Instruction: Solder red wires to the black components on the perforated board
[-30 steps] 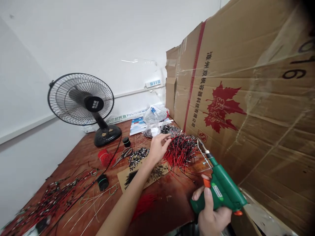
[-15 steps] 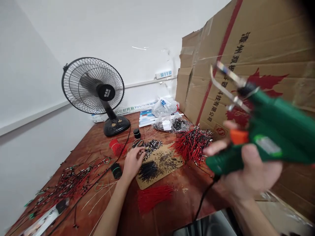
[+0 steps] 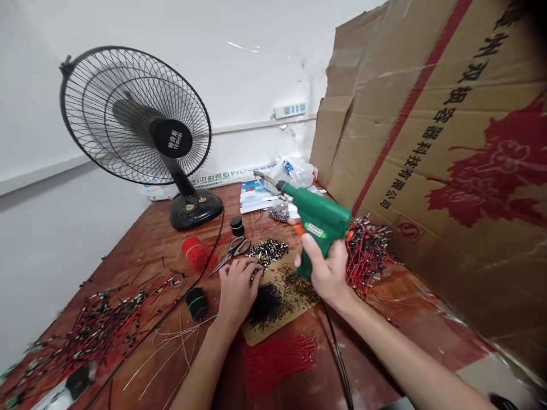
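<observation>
My right hand (image 3: 327,270) grips a green soldering gun (image 3: 320,219) by its handle, with a finger on the orange trigger and the metal tip pointing up and left. My left hand (image 3: 237,293) rests, fingers curled, at the edge of a brown cardboard sheet (image 3: 297,290), holding nothing I can see. Beside its fingertips lies a heap of small metal terminals (image 3: 267,252). A black-ended wire bundle (image 3: 265,303) sits on the sheet just right of that hand. Steel scissors (image 3: 231,255) lie above it.
A red-and-black wire pile (image 3: 365,253) lies right of the gun, against an upright cardboard panel (image 3: 427,142). Cut red wires (image 3: 277,359), wire spools (image 3: 196,303) and tangled harnesses (image 3: 98,324) cover the wooden table (image 3: 141,267). A black desk fan (image 3: 137,119) stands behind.
The soldering gun has dropped from close to the camera to above the table, its tip now pointing up and left. My left hand has stayed near the cardboard sheet; the view has tilted.
</observation>
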The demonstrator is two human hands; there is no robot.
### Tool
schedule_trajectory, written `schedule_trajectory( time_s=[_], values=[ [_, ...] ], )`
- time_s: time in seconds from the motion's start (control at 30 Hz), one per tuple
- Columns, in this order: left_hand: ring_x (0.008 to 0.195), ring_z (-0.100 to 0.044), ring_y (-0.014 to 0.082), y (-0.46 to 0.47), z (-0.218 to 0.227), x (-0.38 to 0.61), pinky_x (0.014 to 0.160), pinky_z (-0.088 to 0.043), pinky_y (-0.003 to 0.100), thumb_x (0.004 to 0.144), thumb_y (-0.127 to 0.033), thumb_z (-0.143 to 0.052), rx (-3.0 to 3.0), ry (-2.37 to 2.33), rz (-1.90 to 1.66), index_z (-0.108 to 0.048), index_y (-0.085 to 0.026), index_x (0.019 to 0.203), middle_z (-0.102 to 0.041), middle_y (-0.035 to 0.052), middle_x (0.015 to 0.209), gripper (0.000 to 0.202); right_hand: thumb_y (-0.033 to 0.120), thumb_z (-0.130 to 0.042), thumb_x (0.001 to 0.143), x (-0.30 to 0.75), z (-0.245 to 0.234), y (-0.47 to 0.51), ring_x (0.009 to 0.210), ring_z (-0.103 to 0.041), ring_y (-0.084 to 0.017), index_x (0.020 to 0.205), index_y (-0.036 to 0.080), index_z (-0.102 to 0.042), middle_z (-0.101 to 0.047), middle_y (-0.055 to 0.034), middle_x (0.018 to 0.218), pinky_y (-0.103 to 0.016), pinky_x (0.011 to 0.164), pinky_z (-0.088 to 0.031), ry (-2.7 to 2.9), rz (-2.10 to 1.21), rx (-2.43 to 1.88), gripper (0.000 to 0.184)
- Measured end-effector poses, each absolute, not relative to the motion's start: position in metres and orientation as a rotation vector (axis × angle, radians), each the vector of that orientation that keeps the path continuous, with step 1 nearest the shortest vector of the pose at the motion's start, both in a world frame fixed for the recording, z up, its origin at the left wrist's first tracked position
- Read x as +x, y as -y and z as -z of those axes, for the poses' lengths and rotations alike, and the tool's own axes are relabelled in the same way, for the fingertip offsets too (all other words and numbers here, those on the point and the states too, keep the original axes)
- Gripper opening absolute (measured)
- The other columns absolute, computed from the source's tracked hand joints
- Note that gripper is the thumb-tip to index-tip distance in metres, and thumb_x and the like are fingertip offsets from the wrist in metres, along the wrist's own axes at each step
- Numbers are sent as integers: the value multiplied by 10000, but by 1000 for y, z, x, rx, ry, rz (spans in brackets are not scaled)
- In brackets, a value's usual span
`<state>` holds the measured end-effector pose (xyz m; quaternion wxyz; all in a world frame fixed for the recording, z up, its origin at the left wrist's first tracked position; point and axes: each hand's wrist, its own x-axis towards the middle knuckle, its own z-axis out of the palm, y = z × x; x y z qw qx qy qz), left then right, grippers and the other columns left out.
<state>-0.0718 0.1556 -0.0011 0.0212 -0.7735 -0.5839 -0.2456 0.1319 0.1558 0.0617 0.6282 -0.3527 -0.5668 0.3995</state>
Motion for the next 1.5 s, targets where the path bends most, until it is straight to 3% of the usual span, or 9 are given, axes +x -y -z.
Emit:
schedule_trajectory(
  time_s=[0.23,0.63,0.8,1.03,1.27,1.5],
  values=[
    [1089,-526,181,-155,-1,-70,917,-260,403,946,-328,-523,-2403,1800,716,-662,-298,973,-645,-38,1122,145,466,-485,910,129,-40,-162,583,-521,21,1009,66,-596,-565,-15,627,-88,612,-423,1485,-944,-952,426],
    [1057,-540,162,-158,-2,-70,869,-286,357,949,-305,-531,-2350,1666,864,-617,-256,1006,-658,-23,1095,115,523,-454,907,117,-22,-166,620,-548,-13,1051,83,-547,-607,-36,697,-128,652,-430,1492,-929,-1047,472],
    [965,-561,144,-152,-9,-64,866,-304,349,938,-261,-555,-2307,1505,990,-604,-246,1025,-683,-26,1014,101,509,-458,902,110,-18,-175,656,-557,-15,1123,104,-498,-650,-51,834,-147,708,-475,1482,-951,-1069,463],
    [901,-590,130,-143,-16,-64,862,-330,338,886,-186,-623,-2256,1297,1079,-618,-237,1050,-708,-13,1003,171,457,-606,808,110,-12,-179,982,-568,-64,1202,87,-542,-608,-104,1115,-197,933,-481,1561,-883,-1102,545],
    [813,-597,117,-142,-16,-64,844,-342,332,875,-195,-642,-2199,1288,1082,-593,-212,1102,-705,7,952,233,468,-572,833,108,-10,-177,915,-559,-45,1184,79,-560,-616,-98,1070,-165,875,-484,1627,-852,-1065,524],
    [871,-610,118,-142,-17,-64,856,-325,341,885,-187,-625,-2241,1311,1020,-607,-256,1142,-713,-15,1022,267,482,-584,819,103,0,-178,852,-543,-44,1128,73,-569,-617,-98,998,-158,812,-467,1592,-811,-1095,513]
  ],
)
